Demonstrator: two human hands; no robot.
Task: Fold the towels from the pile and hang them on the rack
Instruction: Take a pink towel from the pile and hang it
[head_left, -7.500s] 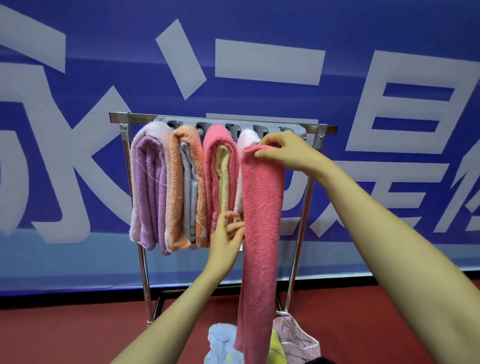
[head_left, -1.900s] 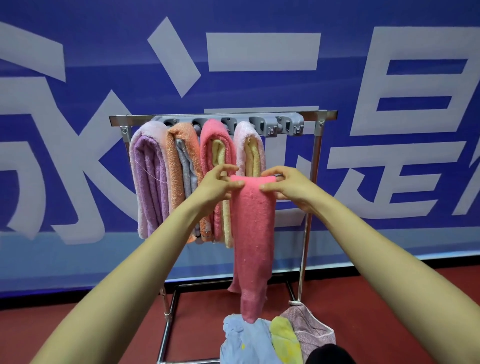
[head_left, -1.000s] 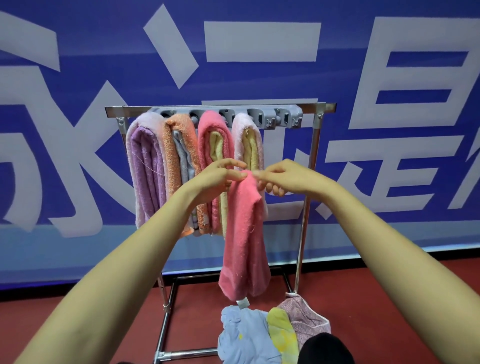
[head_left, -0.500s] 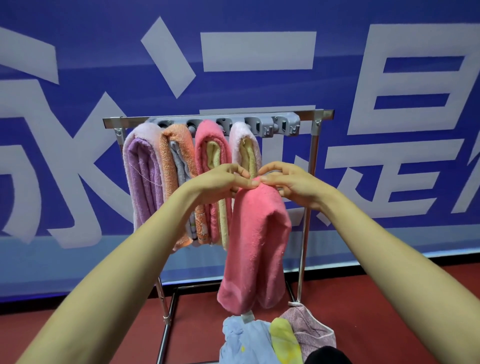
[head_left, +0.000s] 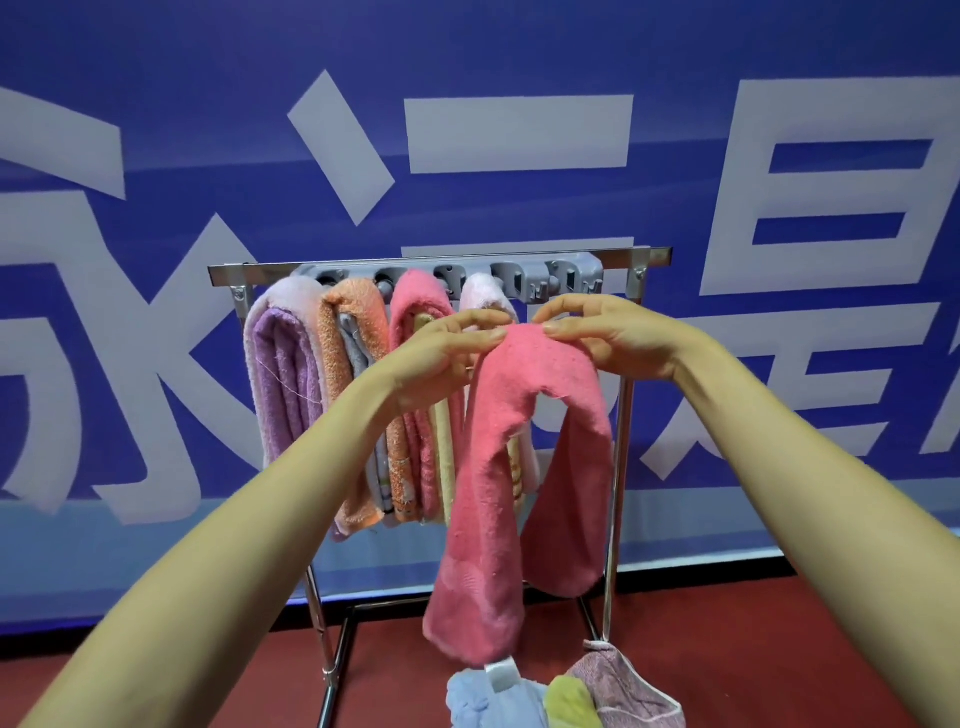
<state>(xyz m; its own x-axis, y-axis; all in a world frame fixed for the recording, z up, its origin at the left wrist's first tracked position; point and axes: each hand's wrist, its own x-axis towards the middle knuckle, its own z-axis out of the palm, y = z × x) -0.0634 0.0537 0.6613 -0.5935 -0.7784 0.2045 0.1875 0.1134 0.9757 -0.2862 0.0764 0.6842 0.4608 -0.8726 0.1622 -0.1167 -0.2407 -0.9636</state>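
A pink towel (head_left: 519, 467), folded over into two hanging halves, is held up in front of the metal rack (head_left: 431, 265). My left hand (head_left: 441, 358) pinches its top fold from the left. From the right, my right hand (head_left: 608, 338) pinches the same fold. Several folded towels hang on the rack's grey pegs: a purple one (head_left: 283, 369), an orange one (head_left: 358, 379), a pink-and-yellow one (head_left: 421, 312) and a pale pink one (head_left: 480, 293). The pile (head_left: 566, 696) of blue, yellow and mauve towels lies below on the floor.
The rack's right pegs (head_left: 566, 280) carry no towel. Behind the rack hangs a blue banner (head_left: 519, 130) with large white characters. The floor (head_left: 779, 649) is red.
Both hands have lifted the pink towel higher toward the rack's top bar. Its two hanging halves have spread apart, leaving an arch-shaped gap under the fold.
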